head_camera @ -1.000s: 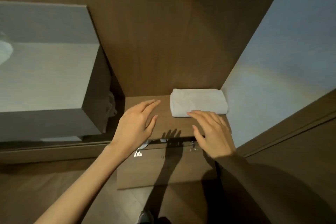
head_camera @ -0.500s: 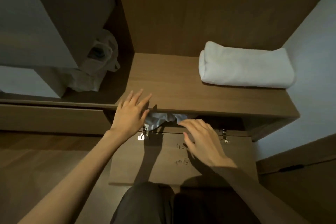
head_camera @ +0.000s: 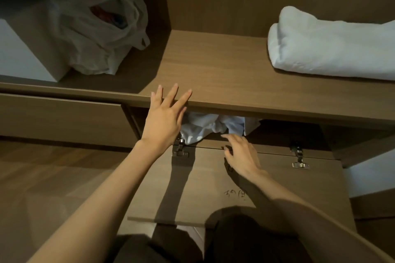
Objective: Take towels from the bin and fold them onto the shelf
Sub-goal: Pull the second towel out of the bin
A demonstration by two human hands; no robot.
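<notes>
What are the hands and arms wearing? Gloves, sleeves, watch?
No gloves, rings or watch on the left hand or right hand. Left arm shows no sleeve up to the frame edge. Right forearm is in shadow; can't tell if sleeved.

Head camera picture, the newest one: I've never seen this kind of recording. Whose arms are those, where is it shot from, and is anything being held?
There is no machine here. The camera sits on a person's head and looks down, so the two arms are their own. The left hand is spread flat, with its fingertips at the front edge of a wooden shelf. The right hand hovers, fingers relaxed, just short of crumpled white towels in the bin under the shelf. The bin's flap door is dropped open toward the person. Neither hand holds anything. One folded towel lies on the shelf at the right. A plastic bag sits in the compartment to the left.
</notes>
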